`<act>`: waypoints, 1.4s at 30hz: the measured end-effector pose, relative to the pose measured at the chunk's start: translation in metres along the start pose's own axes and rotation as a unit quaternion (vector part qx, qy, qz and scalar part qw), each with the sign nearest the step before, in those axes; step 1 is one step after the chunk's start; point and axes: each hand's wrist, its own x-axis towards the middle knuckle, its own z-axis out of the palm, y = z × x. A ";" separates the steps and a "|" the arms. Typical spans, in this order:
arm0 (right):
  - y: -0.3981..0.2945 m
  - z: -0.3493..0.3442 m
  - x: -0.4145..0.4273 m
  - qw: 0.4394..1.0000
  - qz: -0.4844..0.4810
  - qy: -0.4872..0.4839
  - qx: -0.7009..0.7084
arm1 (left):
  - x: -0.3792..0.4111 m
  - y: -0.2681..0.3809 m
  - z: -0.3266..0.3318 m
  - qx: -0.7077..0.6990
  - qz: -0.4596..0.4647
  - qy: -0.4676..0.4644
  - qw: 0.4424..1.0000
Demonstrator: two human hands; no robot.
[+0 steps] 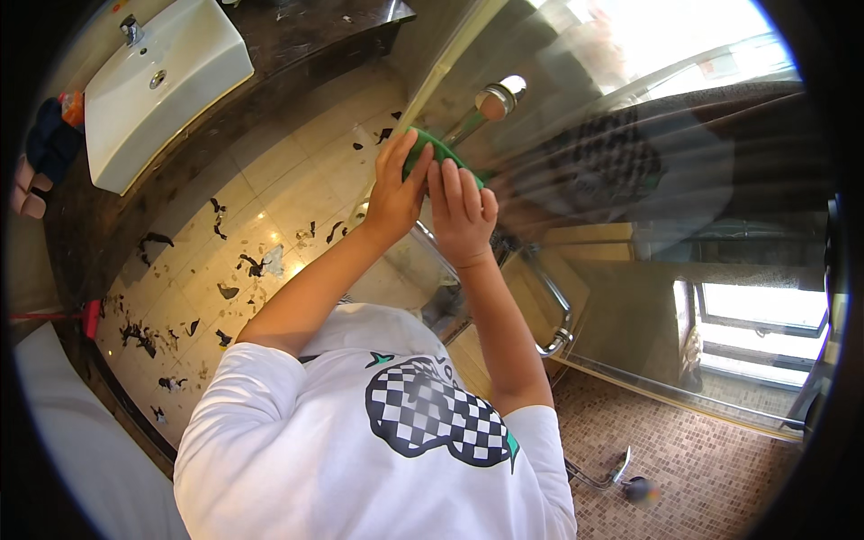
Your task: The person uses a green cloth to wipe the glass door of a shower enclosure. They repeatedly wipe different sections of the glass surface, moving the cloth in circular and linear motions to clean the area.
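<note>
A green cloth (439, 154) lies under both hands against a glass shower panel (607, 297), near the panel's edge and a round metal fitting (498, 98). My left hand (398, 179) holds the cloth at its left end, thumb and fingers over it. My right hand (462, 209) presses on the cloth's lower right part with the fingers bent. The glass reflects a checkered shirt print. A curved chrome handle (557, 304) is below the hands.
A white washbasin (169, 88) with a chrome faucet (131, 30) sits on a dark stone counter (290, 34). Dark torn scraps (138, 337) litter the tiled floor (270, 175). A red tool part (91, 319) is at the left. Mosaic tiles (641, 418) cover the floor at lower right.
</note>
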 end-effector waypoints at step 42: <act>-0.035 -0.056 -0.076 0.922 0.232 -0.147 0.274 | -0.053 0.021 -0.030 -0.022 0.029 -0.300 0.953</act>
